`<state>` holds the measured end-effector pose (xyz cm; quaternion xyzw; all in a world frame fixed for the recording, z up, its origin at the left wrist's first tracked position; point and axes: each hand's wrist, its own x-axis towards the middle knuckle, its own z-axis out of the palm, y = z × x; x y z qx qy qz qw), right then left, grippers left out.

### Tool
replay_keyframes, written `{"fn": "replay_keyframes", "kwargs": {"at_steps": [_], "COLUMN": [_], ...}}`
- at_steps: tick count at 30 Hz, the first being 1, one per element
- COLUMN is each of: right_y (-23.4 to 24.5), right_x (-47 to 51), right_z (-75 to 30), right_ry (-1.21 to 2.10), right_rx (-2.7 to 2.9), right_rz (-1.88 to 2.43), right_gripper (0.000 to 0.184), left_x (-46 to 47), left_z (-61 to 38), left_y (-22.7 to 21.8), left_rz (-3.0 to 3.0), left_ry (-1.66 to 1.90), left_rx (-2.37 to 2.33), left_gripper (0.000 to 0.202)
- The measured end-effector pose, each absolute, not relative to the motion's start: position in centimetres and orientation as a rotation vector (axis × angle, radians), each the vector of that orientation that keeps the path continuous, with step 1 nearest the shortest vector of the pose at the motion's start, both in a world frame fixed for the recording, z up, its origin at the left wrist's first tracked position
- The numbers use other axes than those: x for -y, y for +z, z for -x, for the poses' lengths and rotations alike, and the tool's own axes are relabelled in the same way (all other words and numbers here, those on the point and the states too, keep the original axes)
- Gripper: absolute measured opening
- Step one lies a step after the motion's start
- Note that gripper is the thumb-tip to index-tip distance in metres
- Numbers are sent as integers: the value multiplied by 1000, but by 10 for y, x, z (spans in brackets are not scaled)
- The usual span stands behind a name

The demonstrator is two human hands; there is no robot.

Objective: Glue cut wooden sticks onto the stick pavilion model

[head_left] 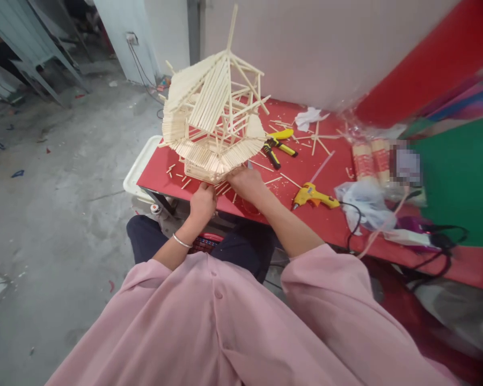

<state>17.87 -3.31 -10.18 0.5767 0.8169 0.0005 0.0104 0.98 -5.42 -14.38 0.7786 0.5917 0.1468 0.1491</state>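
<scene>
Stick model [210, 104], nr. base edge at L fingers [207, 186] + R fingers [236, 175]

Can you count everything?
Table: one, red, centre
Stick model: one, pale, tabletop
Sticks: many, pale, around model
Tools: count unclear, yellow-black, tabletop
Glue gun: one, yellow, right
Tissue: one, white, behind tools
Stick packs: several, pale, right
Bag: one, whitish, right
Sheet: one, green, right
Cords: several, mostly black, right
Tray or stool: one, white, left
Chairs: count unclear, pale, left
Shirt: one, pink, bottom
Trousers: one, dark, below
Bangle: one, silvery, left wrist
Left hand: one, bare, model's base
Right hand: one, bare, model's base
</scene>
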Motion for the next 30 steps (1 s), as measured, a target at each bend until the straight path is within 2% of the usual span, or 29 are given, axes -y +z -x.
{"fn": "replay_keyframes", "kwargs": {"at_steps": [6, 12, 15, 18, 21, 24, 26, 30], "right_y": [-94, -92, -94, -97, -91, -76, -66, -50], "right_x": [29, 48, 77, 106, 123, 123, 118, 106], "right_z": [-177, -186, -192, -191, -182, -172, -167, -161], "right_ry": [-16, -41, -19, -53, -348, -876, -1211, -1446], "right_rx": [-2568, -2633, -2614, -2577, -2708, -2833, -2846, -2933], "right_rz": [-1754, -1958, -2259, -2596, -2731, -2865, -2920, -2847], "right_gripper": [32, 24, 30, 44, 47, 42, 36, 30], "left_x": [52, 52, 63, 78, 92, 97, 98, 95], "left_z": [-17, -22, -16, -5, 1, -1, -5, -11], "left_y": [-138, -133, -127, -114, -93, -73, -63, -46], "left_rz": [-2298, -2307, -2239, -2106, -1863, -1543, -1341, -1106], "left_ry": [283, 226, 368, 695, 903, 887, 875, 908], "left_rx": [-1708, -1735, -1720, -1547, -1237, -1093, -1034, -892], "left_gripper": [35, 39, 35, 16, 12, 12, 18, 39]}}
